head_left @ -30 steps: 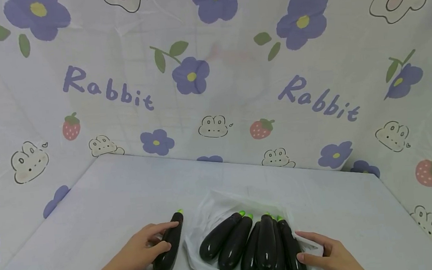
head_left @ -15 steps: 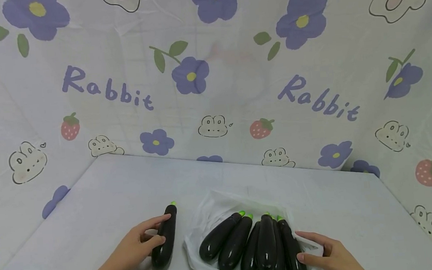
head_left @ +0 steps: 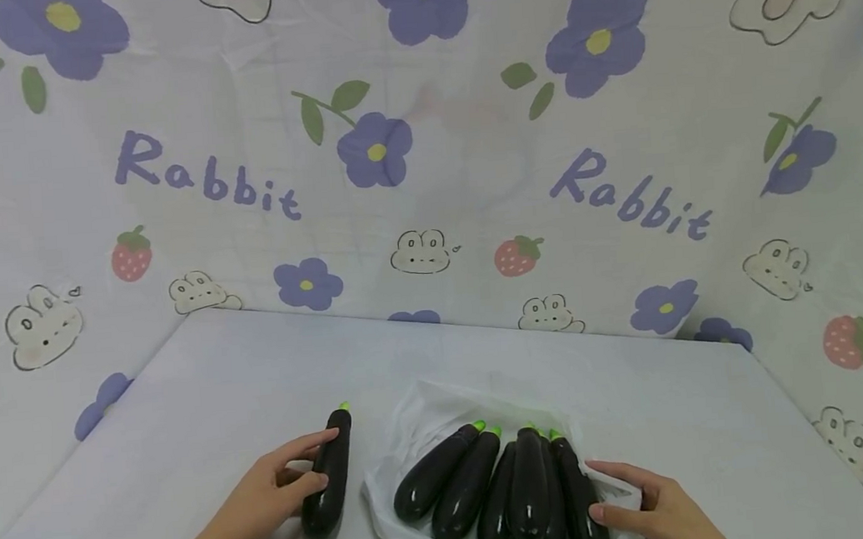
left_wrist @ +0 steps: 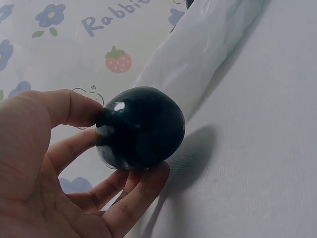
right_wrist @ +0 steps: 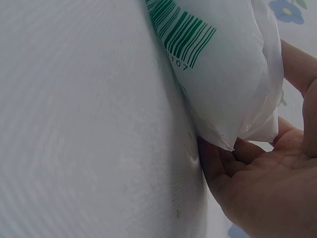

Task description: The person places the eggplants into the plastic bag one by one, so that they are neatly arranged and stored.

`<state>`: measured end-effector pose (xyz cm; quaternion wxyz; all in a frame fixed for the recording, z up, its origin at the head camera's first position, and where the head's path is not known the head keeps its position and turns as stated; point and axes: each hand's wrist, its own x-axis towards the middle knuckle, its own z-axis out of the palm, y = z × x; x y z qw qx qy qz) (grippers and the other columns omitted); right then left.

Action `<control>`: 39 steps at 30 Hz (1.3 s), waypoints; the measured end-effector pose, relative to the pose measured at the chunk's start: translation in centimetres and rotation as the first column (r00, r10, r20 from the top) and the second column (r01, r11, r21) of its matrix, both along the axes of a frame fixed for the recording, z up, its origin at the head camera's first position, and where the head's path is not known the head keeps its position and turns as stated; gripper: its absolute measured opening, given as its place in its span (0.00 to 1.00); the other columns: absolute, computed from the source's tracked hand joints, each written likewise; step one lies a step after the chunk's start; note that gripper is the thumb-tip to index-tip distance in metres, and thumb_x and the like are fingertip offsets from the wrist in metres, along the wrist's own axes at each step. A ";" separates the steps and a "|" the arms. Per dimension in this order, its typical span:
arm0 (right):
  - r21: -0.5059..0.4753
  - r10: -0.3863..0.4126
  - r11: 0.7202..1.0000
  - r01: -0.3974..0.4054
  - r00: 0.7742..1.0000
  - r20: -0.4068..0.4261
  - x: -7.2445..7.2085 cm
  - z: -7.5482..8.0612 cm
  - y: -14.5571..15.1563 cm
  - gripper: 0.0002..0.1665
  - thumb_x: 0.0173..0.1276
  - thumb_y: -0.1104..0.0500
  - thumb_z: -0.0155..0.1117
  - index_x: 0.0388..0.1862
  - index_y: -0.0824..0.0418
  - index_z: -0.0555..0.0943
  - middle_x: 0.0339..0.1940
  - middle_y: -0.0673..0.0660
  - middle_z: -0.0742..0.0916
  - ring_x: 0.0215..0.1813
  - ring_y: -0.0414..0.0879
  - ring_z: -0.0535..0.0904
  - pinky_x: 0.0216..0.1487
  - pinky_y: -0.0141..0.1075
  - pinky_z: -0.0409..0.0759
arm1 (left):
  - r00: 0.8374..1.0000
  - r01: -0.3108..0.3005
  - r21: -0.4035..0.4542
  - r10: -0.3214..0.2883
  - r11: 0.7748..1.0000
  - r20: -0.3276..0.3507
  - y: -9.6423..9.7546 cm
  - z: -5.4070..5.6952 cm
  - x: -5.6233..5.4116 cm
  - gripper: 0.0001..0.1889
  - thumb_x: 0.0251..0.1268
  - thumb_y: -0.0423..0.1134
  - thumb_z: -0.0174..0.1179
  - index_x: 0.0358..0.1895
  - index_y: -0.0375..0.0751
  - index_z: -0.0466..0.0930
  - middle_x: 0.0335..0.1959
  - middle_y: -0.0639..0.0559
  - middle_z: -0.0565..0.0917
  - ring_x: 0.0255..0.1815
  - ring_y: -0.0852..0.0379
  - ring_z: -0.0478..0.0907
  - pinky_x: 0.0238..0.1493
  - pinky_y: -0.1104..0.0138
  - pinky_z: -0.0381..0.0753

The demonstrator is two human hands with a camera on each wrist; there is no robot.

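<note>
My left hand [head_left: 263, 498] grips a dark, glossy eggplant [head_left: 331, 477] with a bright green stem, left of the bag. The left wrist view looks at the rounded bottom of this eggplant [left_wrist: 143, 129], thumb on one side and fingers on the other, with a shadow on the table beside it. A thin white plastic bag [head_left: 429, 397] lies with its mouth spread, and several more eggplants [head_left: 526, 497] rest side by side in it. My right hand [head_left: 662, 508] holds the bag's right edge, thumb over the rim by the outermost eggplant. Up close, the bag's side [right_wrist: 223, 94] carries a green barcode.
A white-covered table [head_left: 273, 364] spreads out under everything. Behind it and along both sides hangs a white cloth [head_left: 461, 150] printed with purple flowers, strawberries, rabbits and the word Rabbit.
The left hand has shifted the eggplant slightly left and farther from me, away from the bag, then stayed nearly still. The right hand keeps its hold on the bag. The head view has turned slightly.
</note>
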<state>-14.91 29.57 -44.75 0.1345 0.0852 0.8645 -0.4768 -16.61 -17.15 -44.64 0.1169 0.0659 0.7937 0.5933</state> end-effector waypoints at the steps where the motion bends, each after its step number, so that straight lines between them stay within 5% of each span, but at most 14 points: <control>1: 0.001 -0.001 1.000 0.001 1.000 0.000 0.0 0.0 -0.1 0.41 0.62 0.47 0.73 0.70 0.61 0.72 0.44 0.57 0.77 0.30 0.49 0.67 0.26 0.37 0.63 | 1.000 -0.006 -0.006 0.006 1.000 0.003 0.0 0.0 0.1 0.27 0.68 0.41 0.63 0.70 0.55 0.72 0.67 0.30 0.66 0.56 0.42 0.76 0.42 0.55 0.83; 14: -0.010 0.022 1.000 -0.022 1.000 0.009 0.1 -0.2 -0.2 0.41 0.63 0.47 0.72 0.71 0.61 0.71 0.40 0.57 0.78 0.31 0.48 0.68 0.30 0.39 0.67 | 0.999 -0.042 -0.004 0.042 0.999 0.032 0.0 0.2 0.6 0.27 0.67 0.41 0.63 0.70 0.57 0.72 0.67 0.32 0.66 0.55 0.45 0.77 0.43 0.55 0.83; 17: -0.005 0.023 1.000 -0.023 1.000 0.007 0.1 -0.1 -0.1 0.40 0.63 0.47 0.72 0.71 0.61 0.71 0.51 0.59 0.80 0.34 0.48 0.69 0.33 0.40 0.69 | 0.999 -0.032 0.003 0.032 0.999 0.018 0.1 0.4 0.5 0.27 0.67 0.43 0.63 0.69 0.58 0.72 0.68 0.33 0.66 0.55 0.46 0.77 0.44 0.55 0.82; 19: 0.012 0.017 1.000 -0.017 1.000 0.013 0.0 0.0 0.0 0.41 0.63 0.47 0.72 0.71 0.60 0.72 0.49 0.60 0.79 0.32 0.49 0.68 0.32 0.41 0.67 | 1.000 -0.024 0.009 0.024 1.000 0.018 0.2 0.4 0.4 0.27 0.67 0.43 0.63 0.70 0.58 0.72 0.68 0.33 0.66 0.55 0.46 0.77 0.44 0.55 0.82; 25: 0.039 0.030 0.999 -0.030 1.000 -0.008 0.0 0.1 0.1 0.39 0.63 0.46 0.72 0.69 0.59 0.74 0.65 0.68 0.74 0.43 0.50 0.73 0.45 0.46 0.76 | 1.000 -0.025 0.020 0.025 0.999 0.017 0.4 0.6 0.4 0.27 0.67 0.42 0.64 0.69 0.57 0.72 0.68 0.33 0.66 0.55 0.46 0.77 0.44 0.56 0.82; 34: 0.014 0.040 0.999 -0.040 0.999 0.002 0.3 -0.1 0.4 0.39 0.63 0.47 0.72 0.70 0.60 0.73 0.65 0.67 0.74 0.39 0.49 0.73 0.41 0.43 0.73 | 0.999 -0.021 0.052 0.020 0.998 0.025 0.6 0.7 0.9 0.27 0.68 0.42 0.63 0.70 0.58 0.71 0.66 0.36 0.68 0.53 0.46 0.77 0.44 0.56 0.81; 39: -0.016 0.046 0.999 -0.047 0.999 -0.014 0.3 0.0 0.3 0.38 0.64 0.49 0.71 0.70 0.61 0.72 0.66 0.67 0.74 0.52 0.54 0.76 0.50 0.55 0.77 | 1.000 0.001 0.070 0.001 0.998 -0.024 0.8 1.5 1.2 0.27 0.69 0.41 0.62 0.70 0.59 0.70 0.66 0.37 0.69 0.51 0.47 0.78 0.43 0.58 0.81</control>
